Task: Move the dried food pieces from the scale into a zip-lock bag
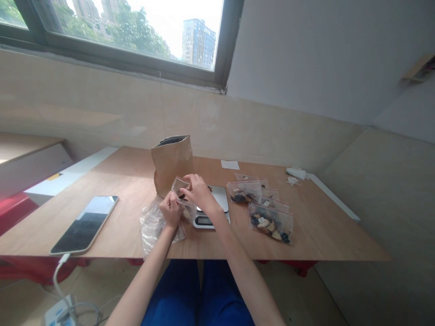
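Note:
My left hand (170, 209) and my right hand (198, 191) both grip a small clear zip bag (181, 194) with dark pieces inside, held just above the table. The left hand holds its lower side, the right hand pinches its upper edge. Directly behind the bag stands an open brown paper bag (171, 160). A small digital scale (214, 209) lies just right of my hands. A stack of empty clear bags (152, 226) lies under my left hand.
Filled zip bags (270, 220) with red seals lie to the right of the scale. A phone (84, 223) on a white cable rests at the left on the wooden table (322, 235). White paper scraps (296, 173) lie at the far right edge.

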Tool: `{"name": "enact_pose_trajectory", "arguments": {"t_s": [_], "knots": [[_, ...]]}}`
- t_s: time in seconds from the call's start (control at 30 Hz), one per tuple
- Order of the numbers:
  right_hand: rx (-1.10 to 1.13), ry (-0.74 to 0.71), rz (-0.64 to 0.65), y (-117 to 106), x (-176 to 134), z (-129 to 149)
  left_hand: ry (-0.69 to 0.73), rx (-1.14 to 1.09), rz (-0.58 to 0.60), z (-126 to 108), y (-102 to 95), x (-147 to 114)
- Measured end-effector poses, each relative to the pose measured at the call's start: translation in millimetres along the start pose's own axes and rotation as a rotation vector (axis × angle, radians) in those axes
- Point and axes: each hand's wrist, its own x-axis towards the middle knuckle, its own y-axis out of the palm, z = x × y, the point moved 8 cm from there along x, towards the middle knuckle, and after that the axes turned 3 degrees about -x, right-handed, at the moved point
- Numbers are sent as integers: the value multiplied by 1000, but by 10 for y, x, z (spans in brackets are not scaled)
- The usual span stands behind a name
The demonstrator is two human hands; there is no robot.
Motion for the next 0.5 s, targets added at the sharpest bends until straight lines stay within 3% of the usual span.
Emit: {"name": "enact_pose_trajectory", "arguments": {"t_s": [0.33, 0.5], "knots": [[243, 46, 5, 218, 146, -94, -68, 12, -18, -21, -20, 7], [286, 66, -179, 36, 102, -277, -156, -8, -74, 28, -57, 23]]}}
